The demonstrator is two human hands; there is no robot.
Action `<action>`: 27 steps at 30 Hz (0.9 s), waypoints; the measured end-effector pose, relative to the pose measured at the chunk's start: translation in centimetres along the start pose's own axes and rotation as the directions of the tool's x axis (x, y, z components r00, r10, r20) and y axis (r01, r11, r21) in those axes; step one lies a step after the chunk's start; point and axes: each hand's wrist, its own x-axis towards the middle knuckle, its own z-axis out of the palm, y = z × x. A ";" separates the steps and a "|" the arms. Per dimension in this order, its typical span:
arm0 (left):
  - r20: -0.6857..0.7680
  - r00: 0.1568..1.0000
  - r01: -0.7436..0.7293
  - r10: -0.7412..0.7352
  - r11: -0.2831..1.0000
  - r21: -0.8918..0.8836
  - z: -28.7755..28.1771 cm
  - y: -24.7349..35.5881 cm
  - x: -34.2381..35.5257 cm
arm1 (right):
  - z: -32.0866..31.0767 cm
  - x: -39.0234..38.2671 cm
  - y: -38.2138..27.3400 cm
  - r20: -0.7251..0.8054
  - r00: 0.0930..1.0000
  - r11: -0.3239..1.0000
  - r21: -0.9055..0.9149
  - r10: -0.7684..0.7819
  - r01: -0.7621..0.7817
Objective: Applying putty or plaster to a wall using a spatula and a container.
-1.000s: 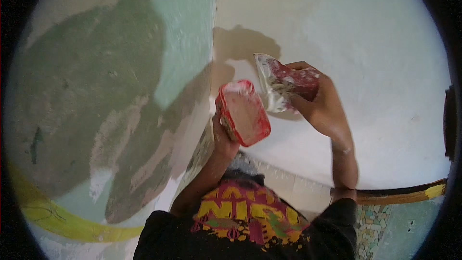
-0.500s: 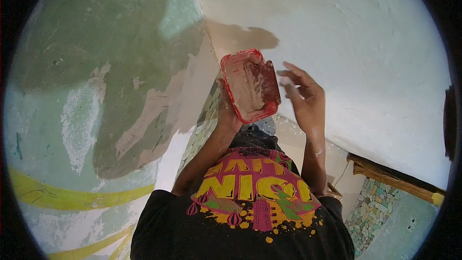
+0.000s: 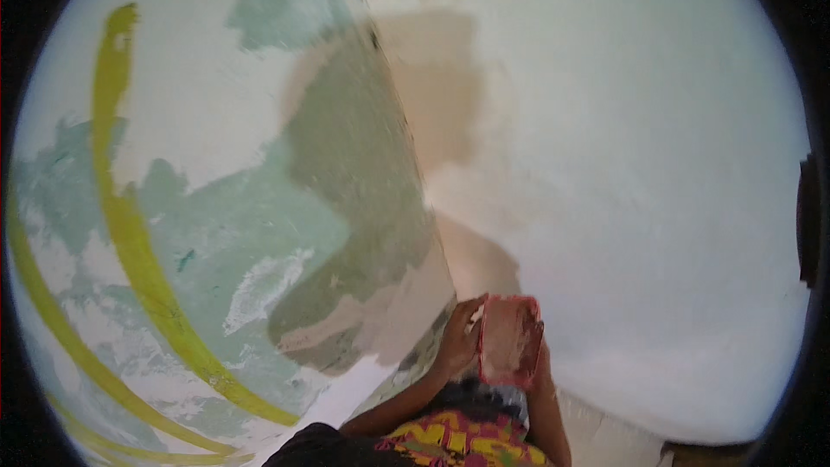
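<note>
Since the earlier frame, the bare right hand (image 3: 543,365) had come in from beside the red-rimmed rectangular plastic container (image 3: 510,298) to its right side, and the container sat lower in view; the walls had also shifted, so part of this was probably head movement. The container was held low before the body, near the corner where the patchy green-and-white wall (image 3: 216,216) met the smooth pale wall (image 3: 666,207). The bare left hand (image 3: 461,337) was clamped on its left side. Right fingers lay at the opposite edge; whether they gripped the container or something inside could not be told. Smooth beige-pink paste (image 3: 501,350) covered the inside, with a darker reddish patch (image 3: 528,337) along the right, too blurred to identify. In this inspector's judgement, the container was moderately heavy for its size, its walls thin and slightly flexible, unlikely to shatter, and the smeared rim slippery. Soundest hold: the long sides, low down, with a palm supporting underneath.
</note>
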 end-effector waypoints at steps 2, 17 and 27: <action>-0.050 0.991 -0.124 0.124 0.992 -0.013 -1.5 3.1 0.3 | -0.2 0.2 0.6 0.093 0.992 0.995 0.049 0.085 -0.090; 0.810 0.382 -0.922 0.445 0.123 0.367 -4.2 11.4 4.3 | 3.5 0.8 -2.4 0.216 0.943 0.967 -0.013 0.252 -0.255; 0.911 0.374 -0.885 0.173 0.360 0.295 -3.5 10.6 3.5 | 0.9 -0.4 -2.2 0.130 0.917 0.925 -0.108 0.376 -0.364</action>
